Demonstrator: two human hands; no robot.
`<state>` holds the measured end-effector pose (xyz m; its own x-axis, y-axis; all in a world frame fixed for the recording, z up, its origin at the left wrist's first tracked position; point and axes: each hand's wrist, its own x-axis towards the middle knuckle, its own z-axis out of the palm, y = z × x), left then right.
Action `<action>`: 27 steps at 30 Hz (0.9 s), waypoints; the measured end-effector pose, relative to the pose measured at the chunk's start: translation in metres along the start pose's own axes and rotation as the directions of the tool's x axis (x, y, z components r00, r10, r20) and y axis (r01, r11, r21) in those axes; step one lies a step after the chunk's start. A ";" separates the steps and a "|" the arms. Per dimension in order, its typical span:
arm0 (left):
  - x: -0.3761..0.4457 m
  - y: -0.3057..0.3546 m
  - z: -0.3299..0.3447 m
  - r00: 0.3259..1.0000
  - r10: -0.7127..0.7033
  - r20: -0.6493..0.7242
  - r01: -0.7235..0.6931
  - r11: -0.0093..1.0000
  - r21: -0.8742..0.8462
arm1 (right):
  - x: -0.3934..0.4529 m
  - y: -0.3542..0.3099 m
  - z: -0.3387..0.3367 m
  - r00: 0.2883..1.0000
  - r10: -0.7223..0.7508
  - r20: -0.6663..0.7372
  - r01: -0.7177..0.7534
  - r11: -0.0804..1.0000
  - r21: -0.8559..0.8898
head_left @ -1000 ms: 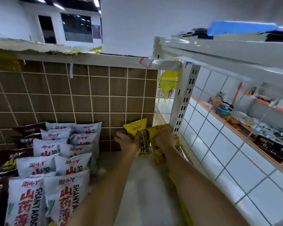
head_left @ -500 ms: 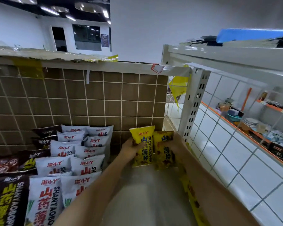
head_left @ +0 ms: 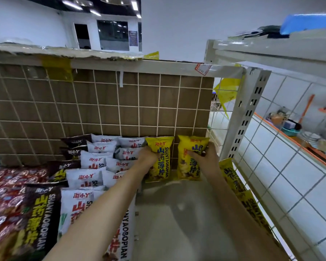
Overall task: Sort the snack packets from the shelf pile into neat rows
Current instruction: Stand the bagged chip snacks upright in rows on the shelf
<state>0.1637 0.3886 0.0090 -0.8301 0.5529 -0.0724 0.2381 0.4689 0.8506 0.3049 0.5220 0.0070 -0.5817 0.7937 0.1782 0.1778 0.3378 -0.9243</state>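
Two yellow snack packets stand upright side by side against the brown grid back panel (head_left: 120, 110). My left hand (head_left: 147, 157) grips the left yellow packet (head_left: 161, 159) at its left edge. My right hand (head_left: 205, 157) holds the right yellow packet (head_left: 188, 161) near its upper right. White packets (head_left: 94, 161) stand in two rows to the left, with dark brown packets (head_left: 38, 219) and red packets (head_left: 6, 194) further left. More yellow packets (head_left: 233, 179) lie along the right wire wall, partly hidden by my right arm.
The grey shelf floor (head_left: 177, 213) shows between the white rows and the right wall. A white slotted upright post (head_left: 247, 117) stands at the back right corner. Beyond the white wire grid (head_left: 290, 176) lies another shelf with assorted goods (head_left: 294, 127).
Both yellow packets went from tilted and overlapping to upright, apart and against the back panel. My head moved closer, so the shelf looks larger.
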 end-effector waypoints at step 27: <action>-0.051 -0.007 0.016 0.982 -0.155 -0.107 0.049 0.760 -0.648 | -0.064 0.013 0.113 0.987 -0.066 0.147 0.042 0.985 0.165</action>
<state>0.2122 0.3683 -0.0023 -0.9061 0.3966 -0.1469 -0.1867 -0.0634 0.9804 0.2546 0.4186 -0.0542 -0.7028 0.6862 0.1874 0.0201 0.2825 -0.9590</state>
